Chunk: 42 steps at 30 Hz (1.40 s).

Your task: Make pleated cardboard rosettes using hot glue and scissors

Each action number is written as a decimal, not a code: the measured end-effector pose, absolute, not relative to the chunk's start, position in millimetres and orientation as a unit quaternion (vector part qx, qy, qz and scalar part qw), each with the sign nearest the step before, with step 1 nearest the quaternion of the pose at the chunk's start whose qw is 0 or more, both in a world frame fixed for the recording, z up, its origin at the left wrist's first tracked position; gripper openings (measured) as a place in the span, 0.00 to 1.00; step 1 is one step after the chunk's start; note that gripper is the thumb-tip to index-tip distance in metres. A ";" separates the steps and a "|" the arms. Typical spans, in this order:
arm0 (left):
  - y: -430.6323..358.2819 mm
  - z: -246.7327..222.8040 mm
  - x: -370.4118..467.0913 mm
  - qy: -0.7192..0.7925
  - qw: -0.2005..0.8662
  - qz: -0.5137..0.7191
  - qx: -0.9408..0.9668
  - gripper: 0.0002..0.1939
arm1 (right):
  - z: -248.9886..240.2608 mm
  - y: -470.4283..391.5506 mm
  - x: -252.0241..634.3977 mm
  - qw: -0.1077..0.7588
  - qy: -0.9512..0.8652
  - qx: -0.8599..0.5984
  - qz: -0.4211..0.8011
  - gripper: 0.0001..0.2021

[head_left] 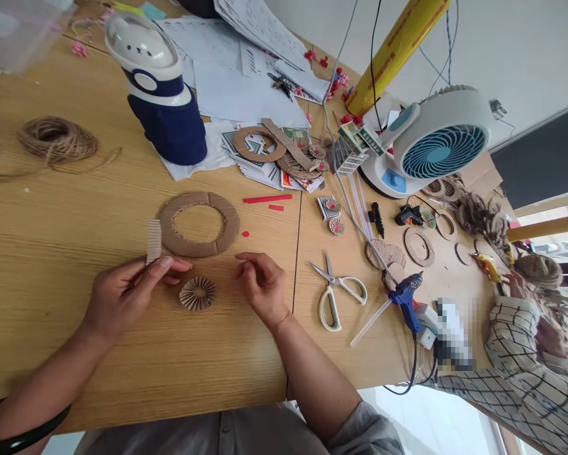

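My left hand [125, 292] pinches a small corrugated cardboard strip [154, 240], held upright between thumb and fingers. Just right of it lies a pleated cardboard rosette [197, 293] on the table. Behind the rosette is a flat cardboard ring [224, 222]; the strip overlaps its left edge. My right hand [263, 285] hovers to the right of the rosette with its fingers curled, and whatever they may hold is too small to make out. A red dot [246, 234] and two red strips [267, 198] lie beyond my right hand.
Open scissors [332, 287] and a blue glue gun [408, 303] lie to the right. Twine [59, 140], a navy bottle [167, 114], papers [246, 82] and a fan [440, 145] stand or lie further back. A person's checked sleeve [513, 335] is at far right.
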<state>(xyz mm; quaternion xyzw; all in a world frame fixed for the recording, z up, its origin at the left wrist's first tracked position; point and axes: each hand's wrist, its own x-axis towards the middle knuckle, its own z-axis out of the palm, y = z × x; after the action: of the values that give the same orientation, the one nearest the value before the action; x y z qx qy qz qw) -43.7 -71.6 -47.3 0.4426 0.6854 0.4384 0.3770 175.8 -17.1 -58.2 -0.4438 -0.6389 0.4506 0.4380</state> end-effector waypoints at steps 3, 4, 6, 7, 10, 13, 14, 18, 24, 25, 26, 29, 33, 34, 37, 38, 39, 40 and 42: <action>-75.9 -47.0 -42.6 0.678 0.369 0.446 0.453 0.17 | -59.6 -16.6 174.2 0.419 -0.672 -0.426 0.437 0.11; -78.3 -46.8 -41.4 0.672 0.366 0.455 0.456 0.17 | -59.8 -15.4 174.0 0.416 -0.662 -0.431 0.451 0.12; -85.1 -46.4 -37.2 0.657 0.358 0.468 0.471 0.19 | -59.3 -12.3 173.8 0.410 -0.623 -0.448 0.493 0.13; -89.5 -46.0 -34.0 0.652 0.353 0.465 0.484 0.20 | -58.7 -10.6 173.8 0.407 -0.606 -0.455 0.510 0.13; -103.6 -45.2 -20.6 0.655 0.345 0.439 0.509 0.24 | -56.0 -6.7 173.9 0.405 -0.594 -0.457 0.524 0.14; -112.7 -45.7 -5.1 0.629 0.322 0.426 0.565 0.27 | -54.2 -5.4 173.1 0.413 -0.594 -0.455 0.519 0.13; -113.8 -46.2 -0.5 0.624 0.318 0.431 0.569 0.28 | -54.2 -5.2 172.7 0.415 -0.594 -0.456 0.517 0.14; -110.6 -47.2 12.3 0.579 0.344 0.432 0.600 0.27 | -57.0 -3.9 171.9 0.421 -0.596 -0.452 0.513 0.15; -105.8 -29.9 9.0 0.565 0.360 0.465 0.579 0.24 | -59.7 -2.6 177.1 0.450 -0.599 -0.423 0.510 0.16; -106.7 -24.2 6.0 0.562 0.379 0.462 0.572 0.24 | -58.0 -3.0 178.7 0.456 -0.599 -0.419 0.507 0.17; -108.1 -18.5 2.8 0.557 0.405 0.456 0.563 0.24 | -55.2 -3.8 180.3 0.460 -0.601 -0.416 0.504 0.18; -113.2 -4.8 -5.5 0.521 0.517 0.424 0.530 0.24 | -41.0 -9.5 182.8 0.443 -0.625 -0.397 0.506 0.19; -114.2 -3.0 -9.9 0.454 0.621 0.382 0.512 0.23 | -19.7 -23.7 173.3 0.338 -0.680 -0.314 0.569 0.19; -112.2 -4.5 -10.6 0.445 0.631 0.368 0.518 0.23 | -16.3 -26.6 169.1 0.318 -0.674 -0.298 0.597 0.18; -102.5 -7.4 -14.7 0.440 0.644 0.333 0.530 0.24 | -12.9 -26.8 159.6 0.335 -0.606 -0.314 0.649 0.16; -99.2 -7.4 -16.7 0.454 0.628 0.336 0.535 0.25 | -13.6 -23.6 159.1 0.358 -0.584 -0.338 0.646 0.16; -96.6 -7.0 -18.7 0.482 0.592 0.348 0.544 0.26 | -14.8 -19.0 160.4 0.385 -0.564 -0.366 0.632 0.17; -95.0 -6.7 -20.4 0.517 0.537 0.366 0.557 0.25 | -16.5 -13.6 163.2 0.410 -0.547 -0.393 0.614 0.17; -95.6 -8.2 -21.6 0.575 0.389 0.396 0.600 0.21 | -21.2 -2.3 171.9 0.443 -0.513 -0.435 0.593 0.18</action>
<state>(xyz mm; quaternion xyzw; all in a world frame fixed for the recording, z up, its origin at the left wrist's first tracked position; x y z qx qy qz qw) -21.6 -95.6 -8.2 0.6004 0.5753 0.3962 0.3894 171.9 -2.3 -21.2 -0.4351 -0.5127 0.5933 0.4425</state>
